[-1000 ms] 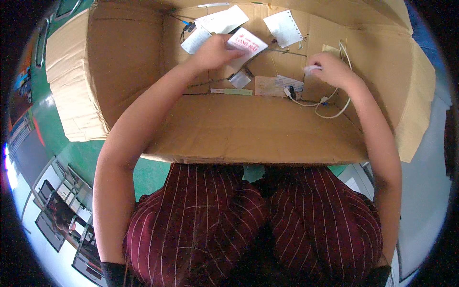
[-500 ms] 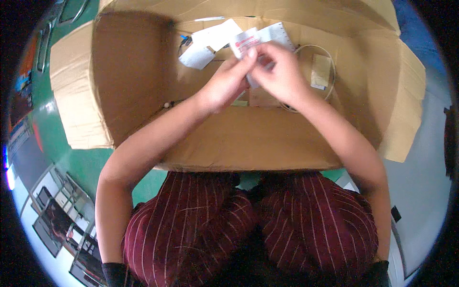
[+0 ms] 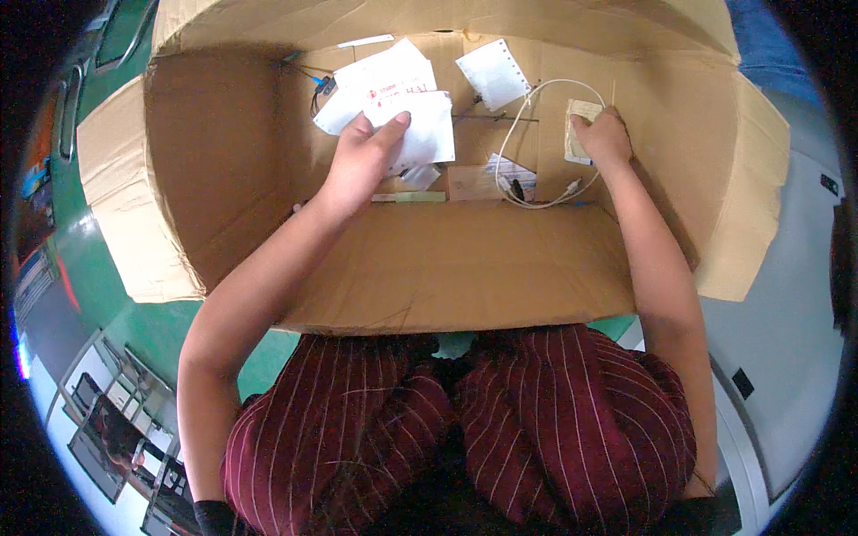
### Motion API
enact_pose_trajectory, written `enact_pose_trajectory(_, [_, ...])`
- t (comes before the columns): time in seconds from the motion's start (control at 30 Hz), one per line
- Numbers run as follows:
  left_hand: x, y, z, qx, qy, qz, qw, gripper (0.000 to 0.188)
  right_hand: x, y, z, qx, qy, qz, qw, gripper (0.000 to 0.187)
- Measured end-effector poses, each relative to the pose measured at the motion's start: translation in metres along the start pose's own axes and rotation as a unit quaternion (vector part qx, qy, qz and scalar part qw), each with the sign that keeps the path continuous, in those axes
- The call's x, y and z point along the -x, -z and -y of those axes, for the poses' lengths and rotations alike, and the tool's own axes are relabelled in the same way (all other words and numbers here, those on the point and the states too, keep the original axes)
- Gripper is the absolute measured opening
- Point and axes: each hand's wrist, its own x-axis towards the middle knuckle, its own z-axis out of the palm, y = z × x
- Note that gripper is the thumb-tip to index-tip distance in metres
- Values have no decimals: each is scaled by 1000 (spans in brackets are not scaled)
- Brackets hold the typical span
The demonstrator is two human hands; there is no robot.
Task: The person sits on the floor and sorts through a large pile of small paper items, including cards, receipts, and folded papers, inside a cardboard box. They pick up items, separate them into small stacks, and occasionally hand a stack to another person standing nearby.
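Note:
My left hand (image 3: 362,161) grips a white paper slip (image 3: 429,134) with red print, its thumb pressed on top. Just behind that slip lie other white papers (image 3: 389,67), partly covered by it. Over at the right of the cardboard box (image 3: 447,259), my right hand (image 3: 608,140) closes on a cream-coloured paper pad (image 3: 583,111), with the thumb across its face and the other fingers at its right edge. The pad's underside is hidden. A white cable (image 3: 512,134) loops beside it.
A white sheet with holes along its edge (image 3: 494,75) lies by the far wall. Near it are a black cable with a blue plug (image 3: 322,85), a clear plastic bag (image 3: 420,177) and a striped paper (image 3: 514,170). Box flaps (image 3: 134,196) stick out sideways.
My hands have come apart. The left has drawn back leftward with the printed slip, while the right has let go of it and moved right onto the cream pad.

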Motion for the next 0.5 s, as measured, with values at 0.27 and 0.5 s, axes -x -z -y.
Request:
enact_pose_trajectory(0.27, [4, 0, 4, -27, 66, -6, 997, 26, -6, -5, 0, 16, 42, -4, 999, 72])
enact_pose_trajectory(0.5, [9, -12, -17, -27, 43, 16, 999, 26, -33, 38, -8, -161, 156, 122, 967, 41])
